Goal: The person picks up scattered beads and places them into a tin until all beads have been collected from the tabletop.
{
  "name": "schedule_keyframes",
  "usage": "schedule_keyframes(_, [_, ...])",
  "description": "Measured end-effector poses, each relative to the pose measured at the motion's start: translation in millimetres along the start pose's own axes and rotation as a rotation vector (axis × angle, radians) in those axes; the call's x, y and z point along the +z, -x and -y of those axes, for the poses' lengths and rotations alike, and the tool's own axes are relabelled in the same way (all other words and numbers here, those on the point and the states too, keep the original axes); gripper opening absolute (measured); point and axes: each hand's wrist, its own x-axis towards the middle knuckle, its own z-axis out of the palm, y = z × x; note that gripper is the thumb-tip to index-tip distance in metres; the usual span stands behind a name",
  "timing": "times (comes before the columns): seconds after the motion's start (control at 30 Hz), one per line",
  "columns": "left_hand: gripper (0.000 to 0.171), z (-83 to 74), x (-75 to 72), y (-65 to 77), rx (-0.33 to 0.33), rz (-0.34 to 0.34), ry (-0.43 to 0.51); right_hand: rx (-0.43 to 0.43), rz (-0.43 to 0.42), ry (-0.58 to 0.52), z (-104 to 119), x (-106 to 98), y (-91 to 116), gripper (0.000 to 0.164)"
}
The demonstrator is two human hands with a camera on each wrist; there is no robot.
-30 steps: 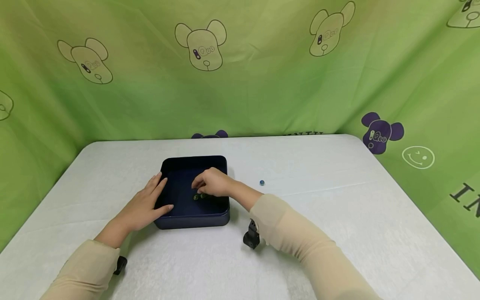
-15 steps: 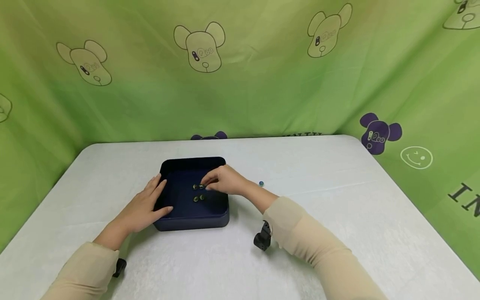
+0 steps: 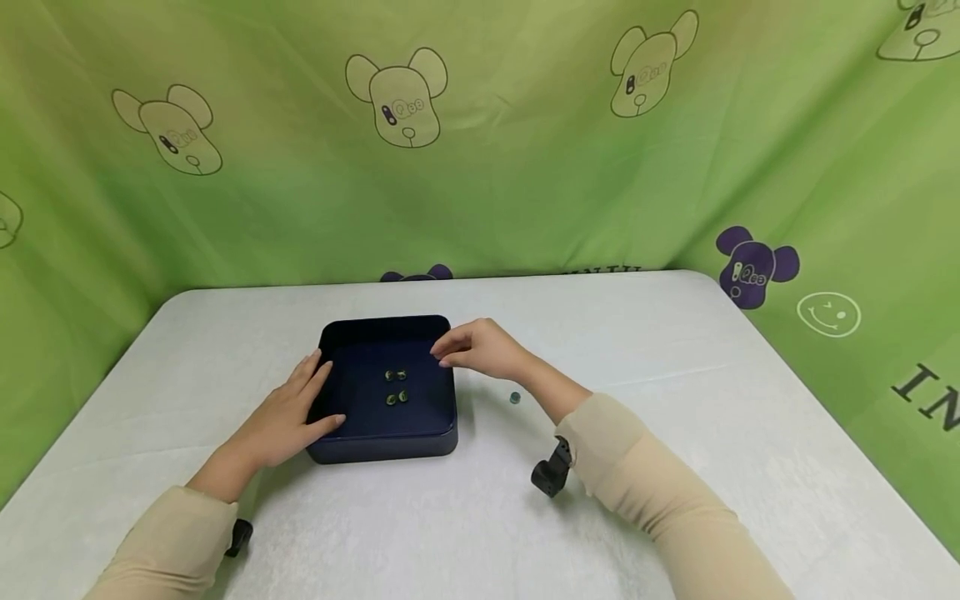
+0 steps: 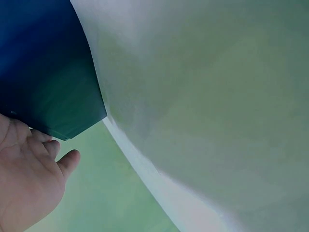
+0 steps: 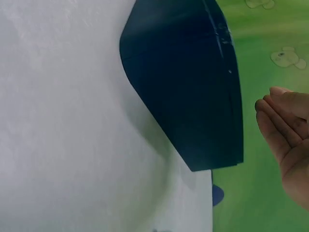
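A dark blue square box (image 3: 375, 448), open at the top, stands on the white table. Several small round greenish pieces (image 3: 402, 396) lie on its floor in two short rows. My left hand (image 3: 281, 417) rests along the box's left wall with fingers spread over the rim; in the left wrist view that hand (image 4: 34, 169) is at the box's corner. Over the right rim hovers my right hand (image 3: 483, 348), fingers gently bent, with nothing visible between them. The right wrist view has that hand (image 5: 292, 135) beside the box wall (image 5: 188, 96), thumb apart from the fingers.
A small teal round piece (image 3: 514, 397) lies on the table (image 3: 675, 400) right of the box, just in front of the right forearm. Behind the table hangs a green curtain (image 3: 510, 167) with bear drawings. Black wrist cameras (image 3: 551, 471) hang under the sleeves.
My right hand has moved from inside the box up and right to its rim, uncovering the greenish pieces. The blue piece seen earlier no longer shows; a teal one shows nearer the front.
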Motion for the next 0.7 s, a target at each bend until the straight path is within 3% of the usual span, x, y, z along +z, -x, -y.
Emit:
schedule_keyframes(0.53, [0.079,-1.9,-2.3,1.2,0.004,-0.005,0.002,0.078,-0.057,-0.019,-18,-19,19,0.021])
schedule_keyframes(0.7, [0.079,-1.1,-1.9,0.2,0.01,-0.008,0.001,0.146,-0.065,-0.013,-29,-24,24,0.023])
